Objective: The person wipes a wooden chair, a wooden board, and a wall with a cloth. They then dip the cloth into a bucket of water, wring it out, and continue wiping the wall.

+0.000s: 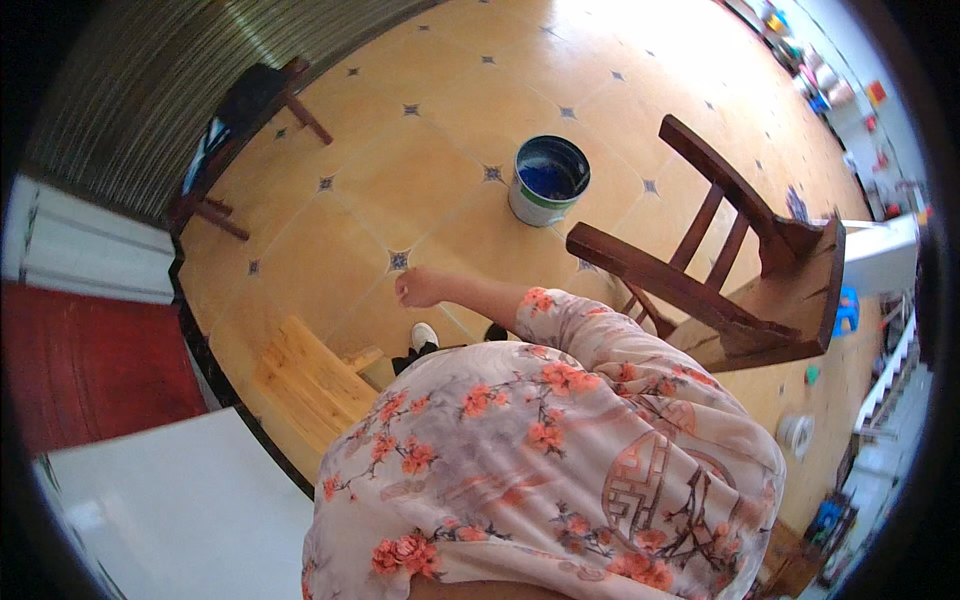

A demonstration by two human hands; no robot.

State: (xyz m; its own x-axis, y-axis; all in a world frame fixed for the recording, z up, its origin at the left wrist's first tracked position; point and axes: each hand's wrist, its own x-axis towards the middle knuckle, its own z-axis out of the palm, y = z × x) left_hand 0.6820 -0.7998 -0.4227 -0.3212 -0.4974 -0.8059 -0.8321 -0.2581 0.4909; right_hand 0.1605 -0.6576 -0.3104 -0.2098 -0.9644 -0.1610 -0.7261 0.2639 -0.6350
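Note:
My right hand (420,288) reaches across in front of me over the tiled floor (450,187). Its fingers are curled in, with nothing visible in them. Beyond it stands a white plastic bucket (541,204) with a green band and a dark inside, blue at the bottom. To the right is a dark wooden stool (750,300), tipped so its legs and rungs face left; its support is hidden. A light wooden bench (319,379) lies below my hand, partly behind my flowered shirt (525,465). My left hand is out of view.
A ribbed shutter (150,97) runs along the upper left, with a reddish wooden bench (304,116) bearing dark cloth before it. At lower left are a red panel (97,367) and a white surface (187,510). A blue plastic stool (846,312) stands at far right.

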